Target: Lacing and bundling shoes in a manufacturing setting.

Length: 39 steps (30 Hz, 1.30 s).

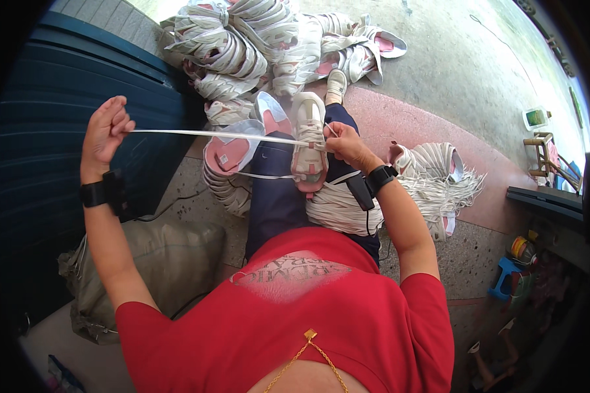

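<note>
A pale beige and pink sneaker (pixel 310 164) lies over my legs with its toe pointing away from me. Out to the left, my left hand (pixel 108 131) is closed on a white shoelace (pixel 210 133), which runs taut across to the sneaker's eyelets. My right hand (pixel 349 145) is closed at the right side of the sneaker, pinching a short stretch of lace near the eyelets. Another white lace length (pixel 265 176) hangs slack from the sneaker's heel side toward the left. Both wrists wear black bands.
Stacked shoe uppers (pixel 226 56) are heaped ahead; more with pink insides (pixel 228 154) lie left of my legs. Bundled white laces (pixel 449 196) and uppers (pixel 419 157) sit at right. A stuffed sack (pixel 154 262) stands near a dark blue shutter (pixel 92 118). A stool (pixel 544 154) is far right.
</note>
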Available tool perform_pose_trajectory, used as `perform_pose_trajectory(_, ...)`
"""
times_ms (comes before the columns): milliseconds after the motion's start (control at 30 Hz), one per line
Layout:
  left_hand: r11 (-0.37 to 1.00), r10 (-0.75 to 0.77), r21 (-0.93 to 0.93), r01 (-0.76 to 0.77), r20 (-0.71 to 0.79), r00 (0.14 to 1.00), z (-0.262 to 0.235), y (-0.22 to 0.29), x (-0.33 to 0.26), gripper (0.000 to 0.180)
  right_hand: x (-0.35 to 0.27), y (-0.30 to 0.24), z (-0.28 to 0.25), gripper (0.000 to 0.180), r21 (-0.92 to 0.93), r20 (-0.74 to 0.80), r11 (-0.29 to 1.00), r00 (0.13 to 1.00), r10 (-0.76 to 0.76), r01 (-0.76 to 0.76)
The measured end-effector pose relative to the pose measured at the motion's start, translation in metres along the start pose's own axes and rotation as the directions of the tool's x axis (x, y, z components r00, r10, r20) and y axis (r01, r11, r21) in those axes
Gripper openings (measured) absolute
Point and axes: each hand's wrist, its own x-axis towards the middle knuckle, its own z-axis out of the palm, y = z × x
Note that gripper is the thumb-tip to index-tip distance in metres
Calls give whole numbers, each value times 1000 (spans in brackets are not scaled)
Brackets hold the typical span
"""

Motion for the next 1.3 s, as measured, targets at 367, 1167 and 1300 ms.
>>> perform_pose_trajectory(367,892,452,140,-430,-220,865,-2,65,-93,29,-18,0,47,21,-806,-77,507,794,-603,307)
perform_pose_trajectory(1167,912,-385,9,409,359,850,196,-267,-1,22,-33,28,20,21,-813,-129,562,894,-430,153)
perform_pose_trajectory(1300,886,-453,251,390,288,844,193,-263,-10,25,-21,34,26,16,-831,-135,509,804,-578,226)
